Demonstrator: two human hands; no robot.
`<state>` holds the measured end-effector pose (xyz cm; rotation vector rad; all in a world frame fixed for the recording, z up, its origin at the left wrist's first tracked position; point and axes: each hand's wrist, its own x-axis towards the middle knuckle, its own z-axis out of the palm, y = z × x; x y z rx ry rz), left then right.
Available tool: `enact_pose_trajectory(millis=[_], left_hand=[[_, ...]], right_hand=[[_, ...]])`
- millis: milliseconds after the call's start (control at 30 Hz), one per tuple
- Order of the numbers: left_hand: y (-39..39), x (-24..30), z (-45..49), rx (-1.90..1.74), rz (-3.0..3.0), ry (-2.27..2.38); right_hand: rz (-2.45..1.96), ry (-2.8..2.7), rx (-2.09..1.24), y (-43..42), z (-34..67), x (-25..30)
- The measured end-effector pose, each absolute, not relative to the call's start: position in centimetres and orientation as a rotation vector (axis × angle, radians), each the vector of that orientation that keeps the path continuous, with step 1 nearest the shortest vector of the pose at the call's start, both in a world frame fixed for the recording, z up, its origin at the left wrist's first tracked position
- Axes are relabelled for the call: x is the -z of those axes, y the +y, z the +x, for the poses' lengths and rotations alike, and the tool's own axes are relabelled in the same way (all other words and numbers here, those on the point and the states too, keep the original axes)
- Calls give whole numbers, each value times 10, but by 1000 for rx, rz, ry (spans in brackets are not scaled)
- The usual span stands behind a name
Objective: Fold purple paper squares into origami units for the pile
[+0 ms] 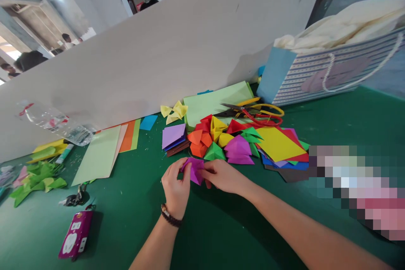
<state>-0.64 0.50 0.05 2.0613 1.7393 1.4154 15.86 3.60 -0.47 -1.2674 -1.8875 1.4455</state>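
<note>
**Item:** purple paper [194, 170], folded into a pointed, faceted piece, held in both hands at lower centre of the frame.

**Grip:** left hand [175, 187] pinches the left side between thumb and fingers; right hand [224, 176] pinches the right side, fingers pressed together over the fold. The hands are almost touching, with the paper between them. A bead bracelet [170, 215] circles the left wrist.

**Progress:** folded so far: a heap of folded pieces [218, 138] in red, orange, yellow, green and purple, directly above the hands; yellow bow shapes [174, 112] at its left; green folded pieces [38, 181] at far left. Unfolded: a mixed stack of square sheets [280, 145] to the heap's right; a pale green sheet [98, 156] at left; a larger green sheet [217, 103] behind the heap.

**Nearby:** red-handled scissors [253, 114] on the green sheet; keys [74, 196] and a purple plug-shaped case [76, 234] at lower left, on the green table [126, 236]; a plastic bottle [57, 122] lying against a white board [142, 59]; a striped gift bag [329, 69] holding cream fabric, upper right. A pixelated patch at right hides whatever lies there. People stand beyond the board, upper left.
</note>
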Motion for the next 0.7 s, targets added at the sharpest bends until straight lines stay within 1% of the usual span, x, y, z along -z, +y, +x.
enact_pose_trajectory(millis=[300, 467, 700], left_hand=[[5, -1, -6, -1384, 2052, 1678], [4, -2, -6, -1383, 2052, 1653], [4, -1, -6, -1358, 2035, 1601]], right_hand=[[-1212, -1974, -1179, 38, 161, 0], [-1277, -2047, -1019, 39, 161, 1], [-1243, -1986, -947, 42, 166, 1]])
